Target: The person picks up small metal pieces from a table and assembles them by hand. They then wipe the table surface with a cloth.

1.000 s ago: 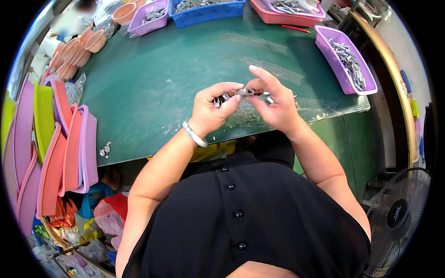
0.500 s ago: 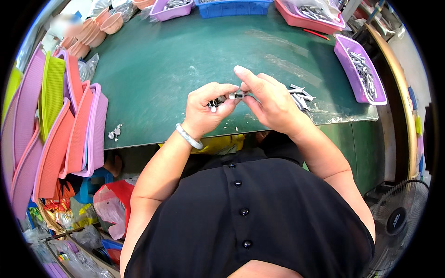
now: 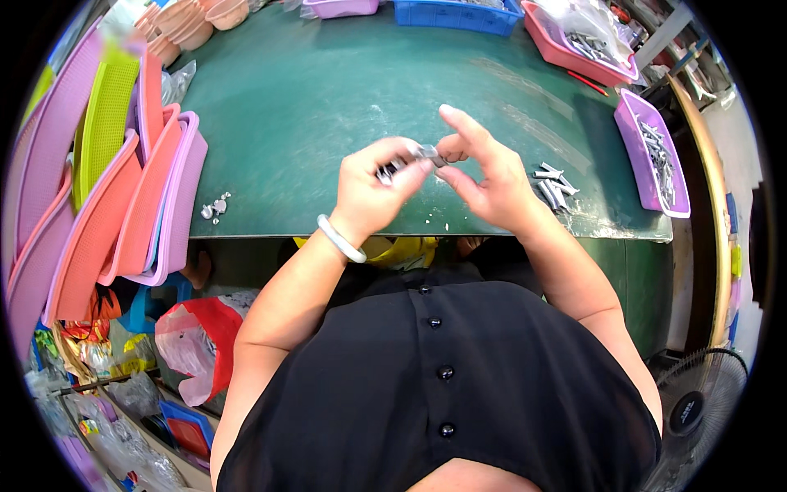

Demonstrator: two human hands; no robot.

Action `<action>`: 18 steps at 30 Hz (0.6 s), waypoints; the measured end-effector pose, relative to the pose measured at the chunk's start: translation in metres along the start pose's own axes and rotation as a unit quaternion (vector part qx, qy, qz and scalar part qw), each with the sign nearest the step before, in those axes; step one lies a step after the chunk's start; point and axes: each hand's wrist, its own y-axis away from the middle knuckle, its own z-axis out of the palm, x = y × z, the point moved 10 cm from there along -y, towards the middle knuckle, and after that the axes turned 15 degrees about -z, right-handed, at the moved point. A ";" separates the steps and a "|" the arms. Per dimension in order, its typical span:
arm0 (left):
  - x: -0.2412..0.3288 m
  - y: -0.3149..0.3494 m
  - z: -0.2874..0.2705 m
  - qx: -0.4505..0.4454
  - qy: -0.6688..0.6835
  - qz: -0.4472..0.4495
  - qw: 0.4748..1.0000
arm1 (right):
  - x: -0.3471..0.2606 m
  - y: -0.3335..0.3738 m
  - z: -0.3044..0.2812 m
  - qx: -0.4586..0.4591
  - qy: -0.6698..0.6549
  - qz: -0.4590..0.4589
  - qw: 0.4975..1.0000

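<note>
Over the green tabletop, close to its near edge, my two hands meet. My left hand (image 3: 375, 182) is closed around several small metal pieces (image 3: 390, 170), partly hidden by the fingers. Between its thumb and forefinger it pinches a small grey metal part (image 3: 427, 152). From the right, the thumb and curled fingers of my right hand (image 3: 494, 174) close on the same part, the forefinger sticking up away from it. Just right of that hand lies a small pile of grey metal tubes (image 3: 556, 187).
A purple basket (image 3: 631, 143) of grey tubes stands at the right edge. A pink basket (image 3: 551, 51) and a blue basket (image 3: 455, 20) line the far side. Stacked empty baskets (image 3: 168, 201) lean at the left. A red pen (image 3: 587, 83) and small silver bits (image 3: 216, 208) lie on the table (image 3: 328, 90).
The view has shifted, so the table's contents sit further right. Both hands stay together at the small part, which is now tilted differently between the fingers; my right forefinger remains raised.
</note>
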 end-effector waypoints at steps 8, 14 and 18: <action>-0.093 0.009 0.003 -0.121 0.563 -0.352 0.738 | 0.020 0.003 0.018 0.001 -0.053 0.074 0.996; -0.104 0.018 -0.024 -0.091 0.629 -0.326 0.699 | 0.024 0.004 0.034 -0.031 -0.064 0.091 0.993; -0.109 0.027 -0.049 -0.077 0.673 -0.295 0.674 | 0.021 0.001 0.044 -0.039 -0.089 0.092 0.991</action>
